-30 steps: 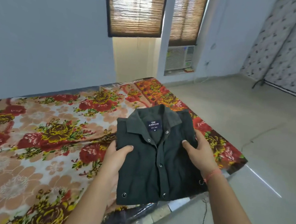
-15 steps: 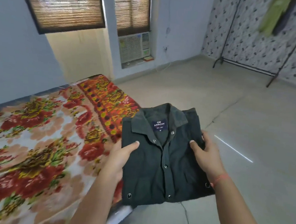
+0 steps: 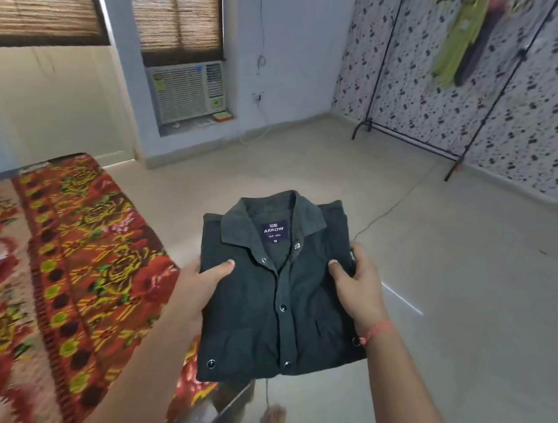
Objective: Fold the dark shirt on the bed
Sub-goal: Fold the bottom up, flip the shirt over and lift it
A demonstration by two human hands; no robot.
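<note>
1. Now the folded dark shirt is held over the floor, bed at its 9 o'clock.
2. Left hand pinches its 9 o'clock edge, thumb on top.
3. Right hand grips the 3 o'clock edge, fingers curled.

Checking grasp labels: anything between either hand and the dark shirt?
Nothing visible. The left hand and right hand grip the folded shirt directly at its side edges, thumbs on top. It is held in the air beside the bed.
</note>
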